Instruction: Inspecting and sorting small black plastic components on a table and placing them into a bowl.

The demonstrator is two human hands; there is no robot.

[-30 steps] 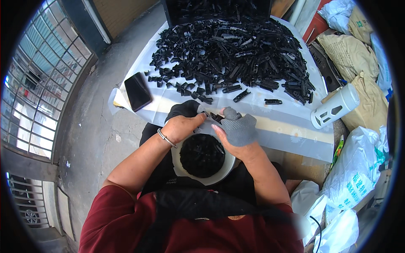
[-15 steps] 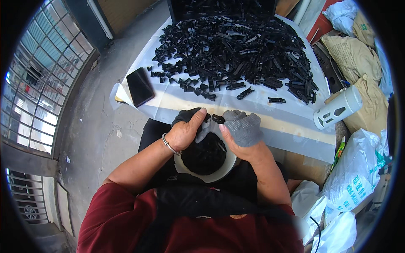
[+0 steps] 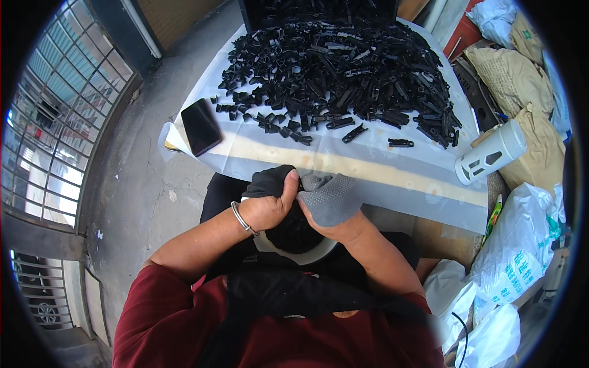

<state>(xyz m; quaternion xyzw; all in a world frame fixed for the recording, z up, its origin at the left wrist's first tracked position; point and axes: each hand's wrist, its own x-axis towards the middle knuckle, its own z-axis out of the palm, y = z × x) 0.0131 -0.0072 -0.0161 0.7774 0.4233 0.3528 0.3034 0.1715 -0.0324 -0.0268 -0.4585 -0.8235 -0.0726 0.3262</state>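
My left hand (image 3: 271,199), in a dark glove with the thumb bare, is closed, its thumb pressed against the fingers. What it grips is hidden. My right hand (image 3: 328,202), in a grey dotted glove, is closed against it at the fingertips. A small black plastic piece (image 3: 300,186) barely shows between the two hands, mostly covered by the fingers. Below them, on my lap, a pale round bowl (image 3: 319,253) holds black parts (image 3: 294,233). A large heap of small black plastic parts (image 3: 343,67) lies on the table past my hands.
White sheeting covers the table (image 3: 429,190). A dark phone (image 3: 201,127) lies at its left edge, and a white cylindrical container (image 3: 491,153) is tilted at the right. Several sacks and plastic bags (image 3: 512,245) crowd the right side. A barred window (image 3: 67,116) is on the left.
My right hand has moved left with the black plastic piece, closing the gap to my left hand. The hands now meet above the bowl and cover more of it.
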